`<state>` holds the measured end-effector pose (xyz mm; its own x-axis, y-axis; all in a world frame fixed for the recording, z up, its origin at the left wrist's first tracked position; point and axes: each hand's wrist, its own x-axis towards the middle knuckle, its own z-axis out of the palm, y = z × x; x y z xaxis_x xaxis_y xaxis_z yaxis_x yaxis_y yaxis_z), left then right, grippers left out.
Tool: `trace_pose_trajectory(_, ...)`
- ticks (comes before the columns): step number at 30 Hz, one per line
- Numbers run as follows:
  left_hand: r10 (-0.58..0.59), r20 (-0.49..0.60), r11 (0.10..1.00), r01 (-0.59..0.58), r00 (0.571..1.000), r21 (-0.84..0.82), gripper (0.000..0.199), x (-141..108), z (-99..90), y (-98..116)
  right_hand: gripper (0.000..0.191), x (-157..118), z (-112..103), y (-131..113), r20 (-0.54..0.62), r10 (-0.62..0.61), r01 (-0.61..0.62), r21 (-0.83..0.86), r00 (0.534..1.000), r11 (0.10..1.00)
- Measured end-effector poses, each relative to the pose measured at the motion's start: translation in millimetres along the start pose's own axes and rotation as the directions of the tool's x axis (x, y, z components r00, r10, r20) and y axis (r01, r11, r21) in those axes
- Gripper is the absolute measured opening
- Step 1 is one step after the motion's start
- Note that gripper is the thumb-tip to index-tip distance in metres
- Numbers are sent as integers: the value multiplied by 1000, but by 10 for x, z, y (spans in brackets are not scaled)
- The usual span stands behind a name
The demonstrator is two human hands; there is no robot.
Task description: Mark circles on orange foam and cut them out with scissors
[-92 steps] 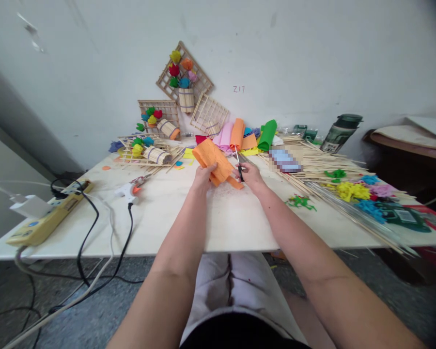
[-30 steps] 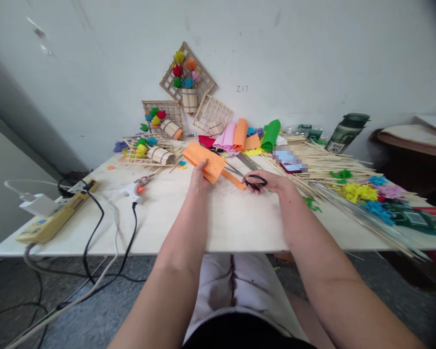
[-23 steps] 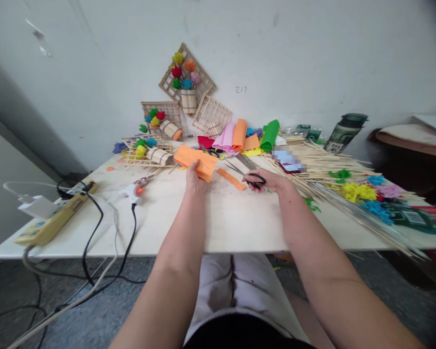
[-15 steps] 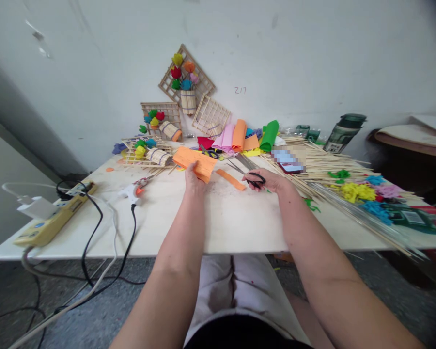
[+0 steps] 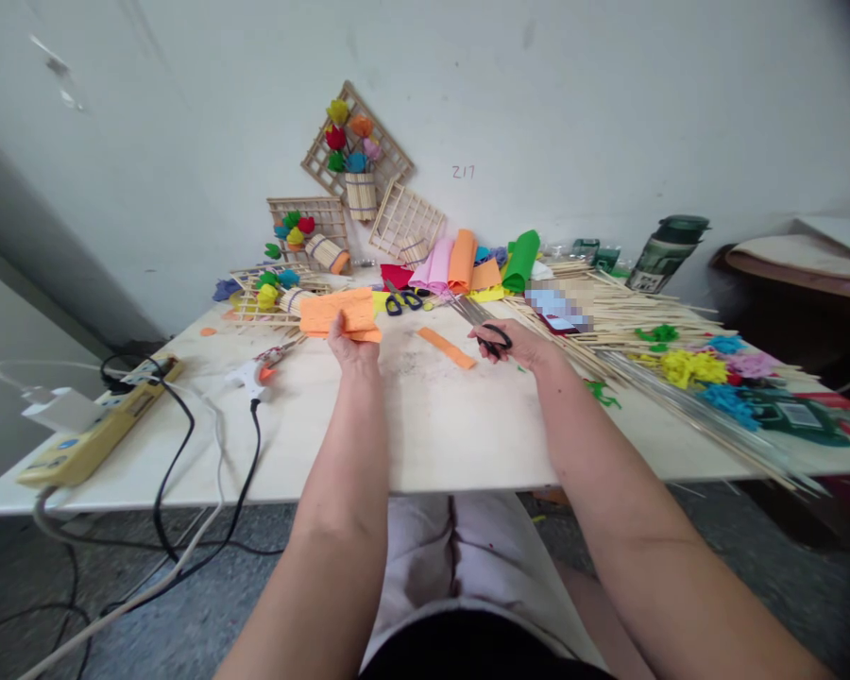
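My left hand (image 5: 350, 345) is closed on a folded piece of orange crepe paper (image 5: 318, 314), thumb on the near side, a little above the table. In my right hand (image 5: 514, 342) is a pair of black-handled scissors (image 5: 494, 338), its blades pointing away to the upper left. Between the two hands a narrow orange paper strip (image 5: 445, 348) lies flat on the table. Behind the strip rests a second pair of scissors (image 5: 403, 302) with dark blue handles.
A glue gun (image 5: 251, 378) and a yellow power strip (image 5: 99, 425) with cables occupy the left. Rolls of crepe paper (image 5: 462, 260) and stick lattices with paper flowers (image 5: 358, 161) stand at the back. Thin sticks (image 5: 630, 312), a phone (image 5: 556, 310) and a dark bottle (image 5: 670, 253) are right.
My left hand has moved left with the orange crepe paper, turning it flatter toward me and away from the strip. My right hand, with the scissors, has shifted slightly.
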<state>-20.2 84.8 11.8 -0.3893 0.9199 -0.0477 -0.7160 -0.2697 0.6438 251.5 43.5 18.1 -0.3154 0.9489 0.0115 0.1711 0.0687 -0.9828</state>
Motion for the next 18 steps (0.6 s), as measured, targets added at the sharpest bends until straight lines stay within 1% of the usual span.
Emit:
trace_pose_trajectory(1,29,0,999,-29,1000,-40,38,-5,12,-23,28,6,9,-2,-35,-9,9,12,999,1000)
trace_pose_trajectory(2,22,4,997,-22,1000,-72,35,-21,33,-55,27,16,16,-1,-72,-17,18,24,997,1000)
trace_pose_trajectory(5,-151,16,986,152,988,-74,32,-124,140,-198,23,58,17,29,-201,-34,49,69,979,996)
trace_pose_trajectory(6,-222,42,973,224,974,-54,32,-167,180,-256,23,75,12,45,-244,-38,62,88,969,994)
trace_pose_trajectory(8,-364,90,932,361,927,45,31,-247,246,-363,23,103,-1,76,-306,-45,87,127,951,988)
trace_pose_trajectory(10,-444,129,893,427,887,142,31,-297,279,-434,23,120,-6,94,-331,-44,98,150,943,984)
trace_pose_trajectory(11,-459,122,883,437,880,172,31,-309,283,-452,23,123,-3,96,-333,-40,96,154,942,983)
trace_pose_trajectory(13,-461,86,877,439,883,196,32,-308,273,-454,24,121,14,88,-324,-28,83,158,946,984)
trace_pose_trajectory(15,-439,49,888,424,897,179,32,-291,256,-431,25,110,38,71,-305,-12,63,156,952,986)
trace_pose_trajectory(18,-408,33,906,401,912,134,32,-271,246,-397,25,96,63,54,-264,8,29,134,965,991)
